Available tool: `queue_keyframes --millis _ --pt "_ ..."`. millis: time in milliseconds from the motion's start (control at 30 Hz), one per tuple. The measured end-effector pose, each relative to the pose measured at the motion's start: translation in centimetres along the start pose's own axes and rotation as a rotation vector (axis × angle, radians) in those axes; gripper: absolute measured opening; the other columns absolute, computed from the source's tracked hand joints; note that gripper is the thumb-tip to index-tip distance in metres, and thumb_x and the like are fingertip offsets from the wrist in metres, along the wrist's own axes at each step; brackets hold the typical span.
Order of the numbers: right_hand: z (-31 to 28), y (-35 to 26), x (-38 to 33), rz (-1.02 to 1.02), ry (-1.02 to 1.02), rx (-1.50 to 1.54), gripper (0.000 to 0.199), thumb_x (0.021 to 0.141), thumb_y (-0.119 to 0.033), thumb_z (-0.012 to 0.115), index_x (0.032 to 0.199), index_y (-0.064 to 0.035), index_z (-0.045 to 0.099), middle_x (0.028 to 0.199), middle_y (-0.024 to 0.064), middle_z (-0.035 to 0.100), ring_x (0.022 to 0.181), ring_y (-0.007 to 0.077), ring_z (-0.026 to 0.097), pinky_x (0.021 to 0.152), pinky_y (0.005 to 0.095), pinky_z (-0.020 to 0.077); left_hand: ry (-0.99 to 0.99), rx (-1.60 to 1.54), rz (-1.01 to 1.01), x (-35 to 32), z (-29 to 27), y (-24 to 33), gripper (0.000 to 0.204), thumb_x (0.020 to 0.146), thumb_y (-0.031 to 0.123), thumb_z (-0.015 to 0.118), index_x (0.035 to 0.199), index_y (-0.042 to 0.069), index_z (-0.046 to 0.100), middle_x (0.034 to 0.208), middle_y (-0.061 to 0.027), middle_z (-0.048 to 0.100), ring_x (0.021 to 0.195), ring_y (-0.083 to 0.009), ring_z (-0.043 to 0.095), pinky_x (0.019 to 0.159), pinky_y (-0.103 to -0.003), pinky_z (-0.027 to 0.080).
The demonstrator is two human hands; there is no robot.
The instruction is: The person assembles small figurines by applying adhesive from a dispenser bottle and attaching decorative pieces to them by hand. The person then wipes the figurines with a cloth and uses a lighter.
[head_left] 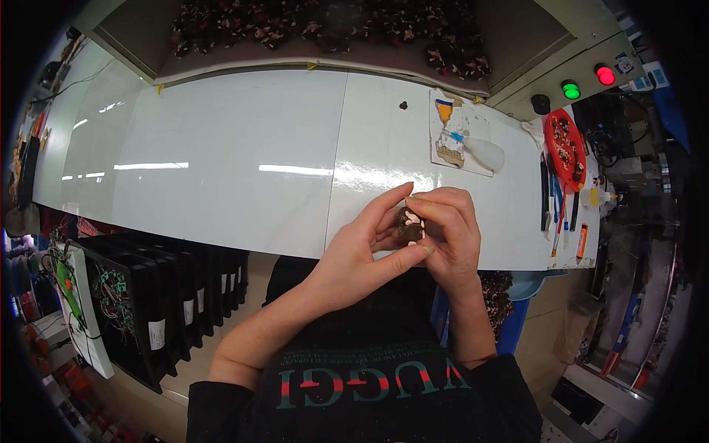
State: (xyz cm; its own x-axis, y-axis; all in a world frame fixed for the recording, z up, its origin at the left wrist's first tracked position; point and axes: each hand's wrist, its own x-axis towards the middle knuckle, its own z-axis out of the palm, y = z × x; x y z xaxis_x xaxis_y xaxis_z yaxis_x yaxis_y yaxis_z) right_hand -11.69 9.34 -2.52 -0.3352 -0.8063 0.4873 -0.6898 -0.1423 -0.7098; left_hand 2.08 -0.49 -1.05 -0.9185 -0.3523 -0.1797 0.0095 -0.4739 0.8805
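Observation:
Between my two hands, just over the near edge of the white table, is a small dark-brown and pink moulded piece (410, 226). My left hand (362, 247) curls around its left side, its thumb reaching across below the piece. My right hand (452, 230) closes on it from the right, with thumb and index finger at its upper part. The fingers hide some of the piece, and its exact kind is too small to tell. A tiny dark part (403, 105) lies alone farther back on the table.
A squeeze bottle with a blue tip (486, 153) lies on a stained white board (480, 122). At right are a red tray (550, 140) of similar pieces and several slim tools. A machine opening (509, 44) heaped with pieces spans the back. Black racks (155, 295) stand below left.

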Motion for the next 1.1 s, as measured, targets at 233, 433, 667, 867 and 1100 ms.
queue_keyframes --millis 233,433,667,867,1100 --pt "0.0 -0.3 0.0 0.004 0.001 0.001 0.045 0.062 0.008 0.068 0.105 -0.0059 0.063 0.103 0.0059 0.058 0.094 0.0231 0.055 0.078 0.0311 0.049 0.007 0.017 -0.001 -0.2 0.0 0.0 0.071 0.087 0.014 0.066 0.143 -0.001 0.024 0.127 -0.0177 0.05 0.115 -0.0201 0.053 0.098 -0.033 0.045" --pt "0.1 -0.2 -0.1 0.0 0.014 -0.001 0.045 0.062 0.008 0.069 0.105 -0.0059 0.063 0.103 0.0059 0.058 0.093 0.0229 0.055 0.078 0.0314 0.0484 0.026 -0.029 -0.005 -0.3 0.1 0.1 0.064 0.088 0.013 0.065 0.139 -0.001 0.027 0.124 -0.0166 0.052 0.115 -0.0189 0.054 0.098 -0.032 0.045" --pt "0.4 -0.7 0.1 -0.022 0.017 -0.013 0.042 0.064 0.007 0.071 0.104 -0.0059 0.063 0.102 0.0057 0.058 0.092 0.0221 0.055 0.077 0.0303 0.0473 0.062 -0.129 0.001 -0.3 -0.2 -0.1 0.049 0.087 0.011 0.064 0.126 0.001 0.036 0.115 -0.0125 0.054 0.109 -0.0156 0.055 0.095 -0.029 0.045" --pt "0.9 -1.0 -0.4 -0.005 0.035 0.035 0.045 0.064 0.006 0.071 0.106 -0.0068 0.058 0.101 0.0082 0.057 0.092 0.0237 0.055 0.078 0.0324 0.0473 0.159 0.058 0.121 -0.7 0.2 -0.3 0.047 0.083 0.01 0.067 0.121 0.0 0.041 0.109 -0.0101 0.054 0.099 -0.0142 0.058 0.086 -0.028 0.049" --pt "0.1 0.1 -1.5 0.005 0.049 0.111 0.047 0.061 0.004 0.072 0.102 -0.0072 0.052 0.097 0.0092 0.055 0.089 0.0249 0.055 0.076 0.0333 0.047 0.264 0.573 0.363 -0.1 1.3 -0.4 0.041 0.077 0.011 0.071 0.112 0.001 0.052 0.094 -0.0104 0.051 0.08 -0.0174 0.059 0.07 -0.028 0.053"
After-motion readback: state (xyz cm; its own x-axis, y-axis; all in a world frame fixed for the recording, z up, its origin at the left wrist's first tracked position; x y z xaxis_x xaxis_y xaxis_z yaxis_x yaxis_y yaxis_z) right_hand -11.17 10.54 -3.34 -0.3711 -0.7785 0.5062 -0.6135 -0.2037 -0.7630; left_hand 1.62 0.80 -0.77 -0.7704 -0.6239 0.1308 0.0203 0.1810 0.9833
